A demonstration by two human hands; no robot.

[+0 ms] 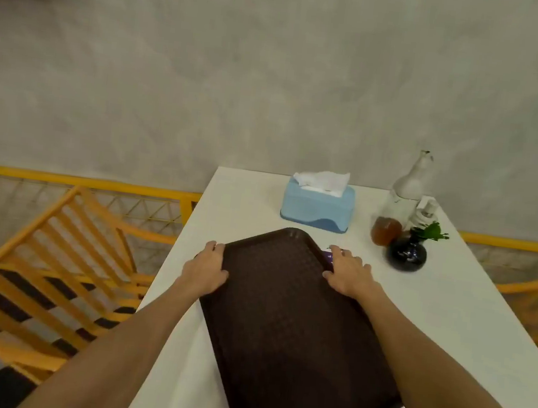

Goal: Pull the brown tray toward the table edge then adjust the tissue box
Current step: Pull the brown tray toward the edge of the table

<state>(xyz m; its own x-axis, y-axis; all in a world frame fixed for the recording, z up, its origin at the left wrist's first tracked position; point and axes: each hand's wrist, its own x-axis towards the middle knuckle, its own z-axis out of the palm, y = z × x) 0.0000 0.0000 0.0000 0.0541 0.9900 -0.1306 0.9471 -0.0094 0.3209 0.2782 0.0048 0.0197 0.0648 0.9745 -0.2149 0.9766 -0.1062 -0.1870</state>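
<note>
A dark brown textured tray [284,323] lies lengthwise on the white table [468,327], slightly turned, with its near end reaching the bottom of the view. My left hand [207,269] grips the tray's left rim near the far corner. My right hand [348,273] holds the right rim opposite, fingers curled over the edge. Beyond the tray's far end stands a light blue tissue box [317,206] with a white tissue sticking out of its top, a small gap away from the tray.
At the table's far right stand a clear glass bottle [408,186], a small pump bottle [424,211], an amber jar [386,231] and a dark round vase with a green sprig [407,252]. A small purple item [328,255] lies under my right fingers. Orange slatted chairs [52,266] flank the table.
</note>
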